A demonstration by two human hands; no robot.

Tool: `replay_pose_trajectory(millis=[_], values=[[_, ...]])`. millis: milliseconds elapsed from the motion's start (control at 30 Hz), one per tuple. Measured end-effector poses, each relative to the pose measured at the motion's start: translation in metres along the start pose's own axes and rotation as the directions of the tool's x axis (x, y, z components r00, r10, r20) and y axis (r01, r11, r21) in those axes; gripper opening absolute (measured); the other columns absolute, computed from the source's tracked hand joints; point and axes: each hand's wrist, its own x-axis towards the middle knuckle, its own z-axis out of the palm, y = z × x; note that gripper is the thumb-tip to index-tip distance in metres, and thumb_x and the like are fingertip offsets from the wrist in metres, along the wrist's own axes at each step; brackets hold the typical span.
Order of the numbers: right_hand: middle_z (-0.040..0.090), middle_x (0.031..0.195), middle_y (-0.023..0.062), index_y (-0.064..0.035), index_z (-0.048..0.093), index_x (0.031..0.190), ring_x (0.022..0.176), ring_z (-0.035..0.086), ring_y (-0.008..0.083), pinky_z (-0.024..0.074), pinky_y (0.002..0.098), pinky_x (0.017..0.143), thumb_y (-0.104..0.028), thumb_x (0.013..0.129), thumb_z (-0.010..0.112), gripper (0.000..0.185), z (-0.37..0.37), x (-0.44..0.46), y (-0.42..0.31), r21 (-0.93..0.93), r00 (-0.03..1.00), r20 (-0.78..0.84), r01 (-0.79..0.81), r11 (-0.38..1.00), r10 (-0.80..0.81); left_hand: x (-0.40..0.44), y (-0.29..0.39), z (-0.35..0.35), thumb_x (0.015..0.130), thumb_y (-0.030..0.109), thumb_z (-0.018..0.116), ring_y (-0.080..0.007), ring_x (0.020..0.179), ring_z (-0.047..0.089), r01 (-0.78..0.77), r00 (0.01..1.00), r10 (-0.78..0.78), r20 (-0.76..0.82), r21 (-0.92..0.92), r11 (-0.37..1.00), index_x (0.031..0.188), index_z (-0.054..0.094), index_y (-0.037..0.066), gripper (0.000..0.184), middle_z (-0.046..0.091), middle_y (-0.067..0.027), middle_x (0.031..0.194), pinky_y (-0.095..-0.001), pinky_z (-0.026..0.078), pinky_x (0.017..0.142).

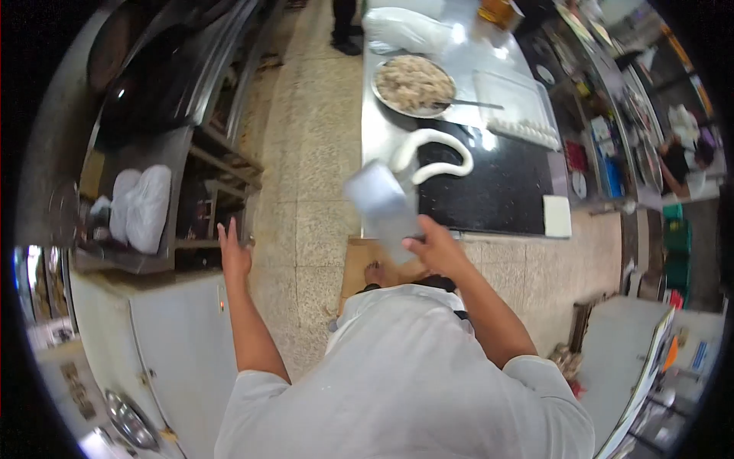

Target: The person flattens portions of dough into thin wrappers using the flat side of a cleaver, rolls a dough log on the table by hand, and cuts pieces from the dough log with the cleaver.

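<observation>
My right hand (pixel 440 249) is wrapped round the handle of a broad-bladed cleaver (pixel 378 200), which is slightly blurred and held up in front of the table's near left corner. Beyond the blade a white dough rope (pixel 457 145) lies in a curved loop, partly on a black board (pixel 497 191). The cleaver hides part of the dough's left end. Out to the left, my left hand (pixel 235 252) is raised with its fingers spread and nothing in it, nearest to a metal shelf unit.
A bowl of filling (pixel 415 84) with a utensil sits behind the dough. A clear tray (pixel 508 88) holds a row of small white pieces. A white block (pixel 557 216) lies at the board's right corner. Left stand a stove (pixel 160 84) and white bags (pixel 141 206). A person's leg (pixel 344 23) shows at the back.
</observation>
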Motion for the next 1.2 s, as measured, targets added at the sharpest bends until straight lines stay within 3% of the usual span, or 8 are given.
replay_pose_trajectory(millis=[300,400,567,767,867,1033,1133,1200], values=[[0.067,0.089,0.016,0.0016,0.05,0.13,0.067,0.067,0.0246,0.0547,0.0399,0.059,-0.016,0.094,0.068,0.044,-0.16,-0.081,0.136,0.142,0.634,-0.581,-0.538,0.831,0.51,-0.013,0.035,0.019,0.089,0.009,0.069,-0.0383,0.085,0.072,0.029,0.999,-0.037,0.039,0.194,0.981,0.132,0.063,0.006,0.044,0.074,-0.0202,0.088,-0.0447,0.054,0.078],[0.07,0.097,0.027,0.0016,0.05,0.122,0.09,0.071,0.0433,0.0557,0.0492,0.072,-0.016,0.092,0.069,0.04,-0.134,-0.065,0.185,-0.273,0.777,-0.611,-0.389,0.88,0.154,-0.016,0.049,0.021,0.09,0.011,0.068,-0.0372,0.085,0.073,0.04,0.992,-0.06,0.111,0.175,0.984,0.127,0.066,0.005,0.037,0.074,-0.019,0.088,-0.0444,0.054,0.077],[0.068,0.107,0.0328,0.0012,0.047,0.129,0.103,0.067,0.0478,0.0531,0.0531,0.089,-0.013,0.092,0.066,0.043,-0.046,-0.037,0.088,-0.063,0.922,-0.078,-0.384,0.921,0.38,-0.039,0.087,0.014,0.095,0.019,0.064,-0.0369,0.085,0.072,0.159,0.96,-0.186,0.211,0.135,0.978,0.119,0.069,0.005,0.028,0.073,-0.0192,0.084,-0.0443,0.054,0.077],[0.072,0.107,0.0229,-0.0052,0.054,0.139,0.108,0.069,0.0371,0.0558,0.046,0.085,-0.015,0.092,0.069,0.051,-0.027,-0.046,0.121,0.064,0.993,0.076,0.09,0.994,-0.094,-0.079,0.086,-0.01,0.097,0.033,0.065,-0.0292,0.078,0.072,0.213,0.976,-0.216,0.004,0.156,0.965,0.096,0.068,0.001,0.032,0.07,-0.0157,0.077,-0.0432,0.055,0.074],[0.064,0.085,0.0051,-0.0006,0.056,0.119,0.059,0.06,0.012,0.0456,0.0269,0.047,-0.014,0.098,0.067,0.027,-0.062,-0.045,0.071,0.422,0.982,0.113,-0.186,0.887,0.152,-0.114,0.119,0.012,0.094,0.026,0.069,-0.0245,0.065,0.064,-0.125,0.992,0.12,0.048,0.124,0.984,0.096,0.07,0.0,0.026,0.064,-0.0166,0.072,-0.0408,0.051,0.067],[0.06,0.082,0.0028,-0.0014,0.054,0.113,0.048,0.05,0.0075,0.0422,0.0265,0.044,-0.015,0.099,0.067,0.024,-0.087,-0.044,0.058,0.638,0.995,-0.053,-0.028,0.77,0.08,-0.13,0.233,0.035,0.089,0.011,0.074,-0.0195,0.069,0.061,0.03,0.933,0.068,0.354,-0.263,0.964,0.11,0.072,0.0,0.023,0.067,-0.0098,0.079,-0.035,0.052,0.066],[0.061,0.086,0.0025,-0.0022,0.053,0.118,0.051,0.052,0.0076,0.0425,0.0248,0.045,-0.016,0.099,0.066,0.026,-0.098,-0.06,0.057,0.696,0.985,-0.149,0.044,0.716,0.084,-0.114,0.286,0.043,0.088,0.009,0.07,-0.0317,0.076,0.07,-0.2,0.848,0.072,0.525,0.19,0.961,0.125,0.068,0.005,0.037,0.071,-0.0155,0.09,-0.0391,0.056,0.075],[0.061,0.089,0.0017,-0.0036,0.052,0.122,0.052,0.052,0.0073,0.0436,0.024,0.047,-0.015,0.1,0.064,0.028,-0.097,-0.069,0.065,0.78,0.959,-0.269,0.166,0.603,0.084,-0.11,0.296,0.067,0.088,0.01,0.071,-0.0286,0.066,0.066,-0.507,0.703,0.561,0.437,-0.246,0.826,0.117,0.071,0.004,0.03,0.069,-0.0135,0.078,-0.0382,0.054,0.066]])
